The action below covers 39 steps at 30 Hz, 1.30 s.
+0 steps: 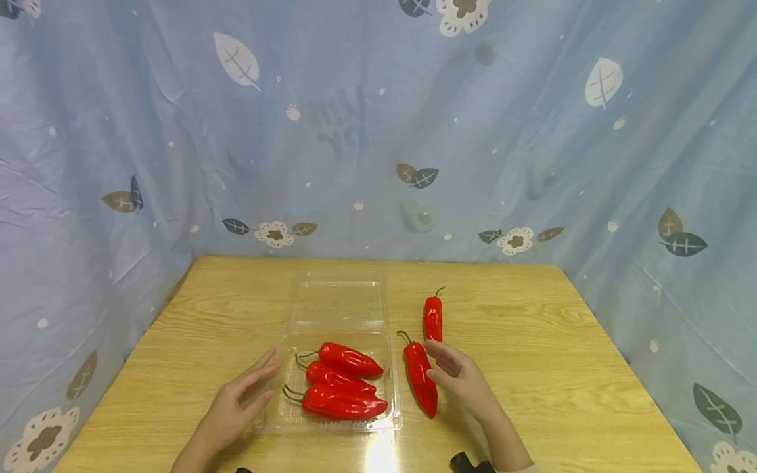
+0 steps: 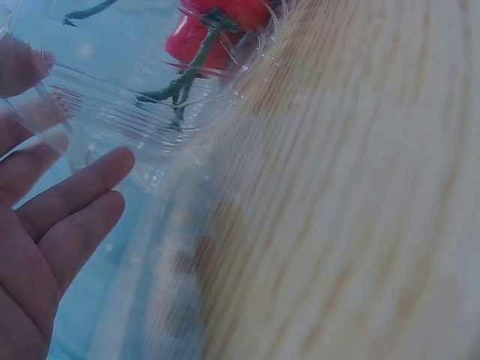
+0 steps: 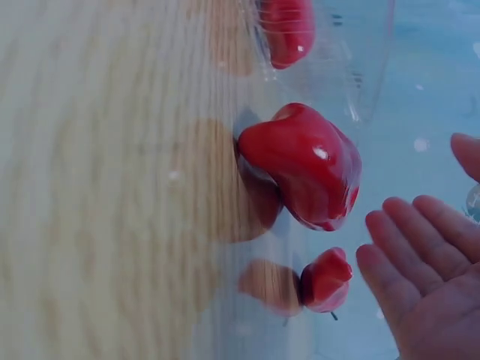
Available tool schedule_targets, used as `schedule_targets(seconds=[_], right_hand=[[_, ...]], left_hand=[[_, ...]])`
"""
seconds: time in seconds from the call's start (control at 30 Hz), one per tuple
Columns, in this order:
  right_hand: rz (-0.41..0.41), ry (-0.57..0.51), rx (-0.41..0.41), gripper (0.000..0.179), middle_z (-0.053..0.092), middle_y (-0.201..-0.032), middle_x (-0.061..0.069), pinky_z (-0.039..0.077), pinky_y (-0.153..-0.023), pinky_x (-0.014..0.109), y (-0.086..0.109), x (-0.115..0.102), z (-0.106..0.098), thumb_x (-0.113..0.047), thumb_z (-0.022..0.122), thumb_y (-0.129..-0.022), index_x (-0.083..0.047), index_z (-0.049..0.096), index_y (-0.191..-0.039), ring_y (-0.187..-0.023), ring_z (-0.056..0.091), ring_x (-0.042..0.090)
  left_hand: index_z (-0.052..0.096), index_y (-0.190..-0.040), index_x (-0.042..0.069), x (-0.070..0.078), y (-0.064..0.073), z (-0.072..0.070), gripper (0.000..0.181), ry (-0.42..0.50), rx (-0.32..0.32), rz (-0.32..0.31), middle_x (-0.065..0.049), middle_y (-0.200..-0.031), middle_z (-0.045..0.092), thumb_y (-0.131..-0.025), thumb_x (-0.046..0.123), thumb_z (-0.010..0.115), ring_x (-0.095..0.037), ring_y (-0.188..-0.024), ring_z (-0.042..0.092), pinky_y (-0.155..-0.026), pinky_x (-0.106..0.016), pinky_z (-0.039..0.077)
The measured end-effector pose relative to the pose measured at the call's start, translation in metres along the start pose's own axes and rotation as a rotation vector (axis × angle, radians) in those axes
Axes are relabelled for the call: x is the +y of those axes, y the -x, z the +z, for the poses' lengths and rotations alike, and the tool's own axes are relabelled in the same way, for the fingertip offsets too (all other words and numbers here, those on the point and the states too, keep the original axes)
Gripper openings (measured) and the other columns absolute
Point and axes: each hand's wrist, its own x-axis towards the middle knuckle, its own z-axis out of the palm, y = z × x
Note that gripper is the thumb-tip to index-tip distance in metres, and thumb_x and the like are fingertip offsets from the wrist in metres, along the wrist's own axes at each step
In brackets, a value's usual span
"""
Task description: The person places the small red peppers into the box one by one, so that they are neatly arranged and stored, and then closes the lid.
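A clear plastic clamshell box (image 1: 331, 426) lies with its lid (image 1: 338, 302) folded back on the table. Inside are three red peppers (image 1: 345, 402), side by side with their stems to the left. Beside the box's left wall is my left hand (image 1: 233, 404), fingers extended and holding nothing. To the right of the box, one red pepper (image 1: 421, 381) lies on the wood, and my right hand (image 1: 464, 381) hovers just beside it with loosely bent fingers. Another red pepper (image 1: 434, 318) lies farther back, its lower end partly behind that hand. In the right wrist view the nearer pepper (image 3: 307, 165) appears apart from the fingers.
A light wooden table (image 1: 532, 341) spans the work area. Blue curtains (image 1: 355, 131) with leaf and flower prints hang behind it and at both sides. A black object (image 1: 467, 464) shows near my right wrist at the bottom edge.
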Motion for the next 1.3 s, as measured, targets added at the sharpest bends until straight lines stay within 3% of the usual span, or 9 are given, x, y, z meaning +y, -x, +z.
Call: schedule_targets(seconds=[0.1, 0.4, 0.6, 0.9, 1.3], right_hand=[[0.042, 0.009, 0.016, 0.049, 0.048, -0.140, 0.021, 0.035, -0.109, 0.046, 0.000, 0.003, -0.001, -0.006, 0.062, -0.090, 0.003, 0.047, -0.135, -0.131, 0.044, 0.038], [0.140, 0.003, 0.063, 0.055, 0.047, -0.141, 0.019, 0.034, -0.110, 0.043, 0.005, 0.011, 0.001, -0.002, 0.067, -0.085, 0.003, 0.046, -0.136, -0.133, 0.042, 0.036], [0.144, 0.018, 0.057, 0.056, 0.046, -0.142, 0.022, 0.035, -0.110, 0.044, 0.006, 0.012, 0.004, -0.003, 0.067, -0.086, 0.005, 0.044, -0.137, -0.132, 0.042, 0.038], [0.147, 0.110, 0.023, 0.058, 0.052, -0.135, 0.025, 0.048, -0.100, 0.044, 0.003, 0.014, 0.011, -0.011, 0.068, -0.086, 0.001, 0.045, -0.138, -0.119, 0.055, 0.039], [0.124, 0.155, 0.065, 0.061, 0.050, -0.138, 0.023, 0.040, -0.106, 0.047, 0.002, 0.018, 0.017, -0.011, 0.073, -0.082, 0.003, 0.047, -0.135, -0.128, 0.047, 0.037]], left_hand=[[0.054, -0.124, -0.010, -0.001, 0.001, 0.001, 0.040, 0.000, 0.018, 0.021, -0.031, -0.144, 0.036, -0.084, -0.012, 0.060, 0.001, -0.129, 0.042, -0.099, -0.008, 0.040], [0.055, -0.124, -0.009, -0.001, 0.001, 0.003, 0.040, 0.012, 0.020, 0.021, -0.031, -0.144, 0.036, -0.084, -0.012, 0.061, 0.000, -0.129, 0.042, -0.099, -0.009, 0.040], [0.055, -0.124, -0.009, 0.001, 0.001, 0.003, 0.040, 0.003, 0.019, 0.015, -0.030, -0.144, 0.037, -0.084, -0.012, 0.061, 0.000, -0.129, 0.042, -0.099, -0.007, 0.039], [0.055, -0.124, -0.008, 0.005, 0.000, 0.001, 0.038, -0.011, 0.012, -0.014, -0.030, -0.144, 0.037, -0.086, -0.008, 0.061, 0.003, -0.129, 0.040, -0.099, -0.006, 0.038], [0.056, -0.125, -0.006, 0.003, 0.000, 0.001, 0.039, -0.007, 0.012, -0.032, -0.027, -0.145, 0.038, -0.086, -0.007, 0.062, 0.004, -0.128, 0.042, -0.097, -0.007, 0.041]])
